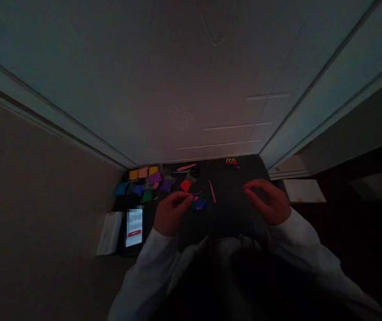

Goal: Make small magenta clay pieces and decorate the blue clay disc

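My left hand (173, 210) is pinched shut on a thin purple strip (197, 194), whose curved end sticks out past the fingertips. Just below that lies a small round blue and green piece (198, 204) with a bit of pink at its top. My right hand (268, 201) is held apart to the right, thumb and forefinger pressed together. A speck of dark pink shows at its fingertips, too small to name. Between the two hands, pink bent-tip tweezers (212, 191) lie on the dark table (229, 218).
Several coloured packets (155, 177) crowd the table's back left, near a pink tool (186, 167). A red packet (185, 185) lies closer in. A lit phone (134, 227) rests left. Small yellow and red pieces (230, 161) sit by the pale wall (180, 138).
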A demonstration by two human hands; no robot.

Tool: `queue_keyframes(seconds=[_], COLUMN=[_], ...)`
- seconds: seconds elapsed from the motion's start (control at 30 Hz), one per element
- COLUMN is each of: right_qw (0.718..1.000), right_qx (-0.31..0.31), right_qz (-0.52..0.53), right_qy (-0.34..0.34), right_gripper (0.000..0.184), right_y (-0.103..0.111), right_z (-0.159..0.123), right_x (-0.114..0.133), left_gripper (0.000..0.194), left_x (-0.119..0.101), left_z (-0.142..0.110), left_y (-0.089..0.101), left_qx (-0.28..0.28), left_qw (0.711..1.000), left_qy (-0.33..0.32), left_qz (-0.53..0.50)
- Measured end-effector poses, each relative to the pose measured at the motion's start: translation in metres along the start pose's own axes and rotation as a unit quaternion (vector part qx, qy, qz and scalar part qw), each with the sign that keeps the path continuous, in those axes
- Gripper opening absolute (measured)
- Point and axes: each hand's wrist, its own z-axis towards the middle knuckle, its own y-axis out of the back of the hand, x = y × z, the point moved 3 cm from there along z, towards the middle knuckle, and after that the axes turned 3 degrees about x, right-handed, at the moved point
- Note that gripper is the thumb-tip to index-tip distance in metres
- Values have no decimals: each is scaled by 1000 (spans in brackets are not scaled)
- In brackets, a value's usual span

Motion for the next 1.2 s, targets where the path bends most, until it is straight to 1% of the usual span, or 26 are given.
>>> queue_keyframes(seconds=[0.13, 0.23, 0.3, 0.4, 0.47, 0.53, 0.6, 0.67, 0.8, 0.9, 0.97, 1.1, 1.2], right_qw=[1000, 999, 999, 999, 999, 998, 998, 998, 998, 998, 998, 997, 994], right_qx=[19, 24, 22, 20, 22, 23, 26, 26, 24, 24, 24, 24, 29], right_qz=[11, 18, 23, 24, 22, 22, 27, 32, 39, 44, 46, 51, 72], right_qy=[-19, -32, -38, -42, -43, -45, -46, -46, -45, -46, -46, -53, -71], right_gripper=[12, 12, 12, 12, 12, 12, 12, 12, 12, 12, 12, 14, 17], right_y=[-11, -14, -14, -13, -12, -12, -13, -13, -14, -15, -16, -17, -20], right_z=[0, 0, -1, -1, -1, -1, -1, -2, -3, -3, -3, -3, -4], right_x=[-7, -9, -9, -8, -7, -6, -6, -7, -8, -9, -9, -9, -11], left_gripper=[17, 9, 6, 9, 10, 12, 13, 14, 14, 16, 21, 35, 29], left_x=[2, 2, 2, 0, -3, -6, -7, -6, -1, 1, 0, -1, 1], left_z=[0, 0, 0, -2, -4, -5, -5, -5, -4, -5, -5, -6, -6], left_y=[-6, -12, -15, -20, -22, -23, -23, -23, -21, -21, -21, -22, -23], left_qx=[34, 44, 50, 63, 76, 84, 82, 66, 32, 18, 16, 40, 38], left_qw=[996, 983, 968, 935, 915, 903, 899, 901, 920, 930, 934, 944, 952], left_qy=[10, -3, -8, 6, 18, 24, 21, 14, -7, -5, 4, 17, 11], left_qz=[-77, -176, -248, -349, -395, -420, -430, -428, -391, -366, -357, -327, -304])
